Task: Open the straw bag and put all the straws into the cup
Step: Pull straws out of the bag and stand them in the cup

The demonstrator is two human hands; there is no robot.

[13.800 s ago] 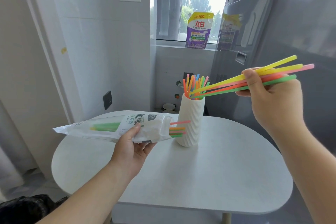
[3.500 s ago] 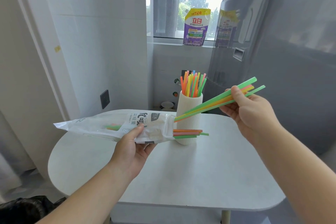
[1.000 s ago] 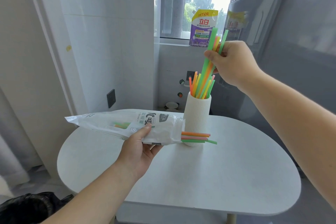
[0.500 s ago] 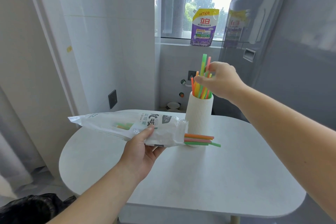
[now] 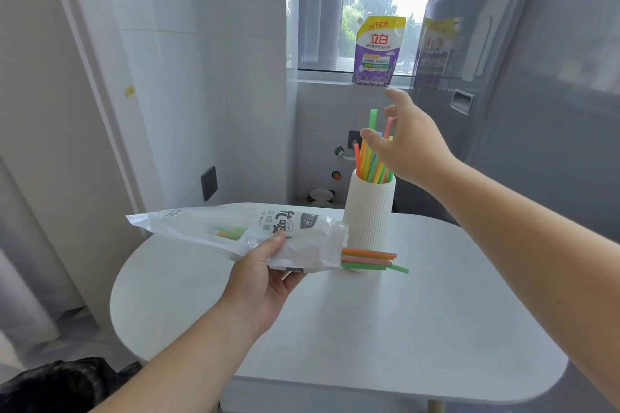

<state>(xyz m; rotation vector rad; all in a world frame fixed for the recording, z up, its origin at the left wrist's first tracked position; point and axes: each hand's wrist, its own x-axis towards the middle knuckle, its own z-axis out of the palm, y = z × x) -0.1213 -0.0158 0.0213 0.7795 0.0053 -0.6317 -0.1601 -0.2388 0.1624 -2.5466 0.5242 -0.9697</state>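
Note:
A white ribbed cup point(image 5: 368, 211) stands on the white table point(image 5: 385, 329), with several coloured straws point(image 5: 370, 157) upright in it. My right hand point(image 5: 407, 144) hovers just above and behind those straws, fingers spread and holding nothing. My left hand point(image 5: 260, 282) grips the white plastic straw bag point(image 5: 235, 231) level over the table, its open end toward the cup. Several orange, pink and green straws point(image 5: 369, 258) stick out of that open end in front of the cup's base.
A grey fridge point(image 5: 520, 77) rises right behind the cup. A purple and yellow detergent pouch point(image 5: 377, 50) sits on the window sill. A black bag point(image 5: 60, 386) lies on the floor at lower left. A tiled wall stands at left.
My right hand lowered a bunch of straws into the cup and has let go, its fingers now spread. The left hand and bag have stayed where they were.

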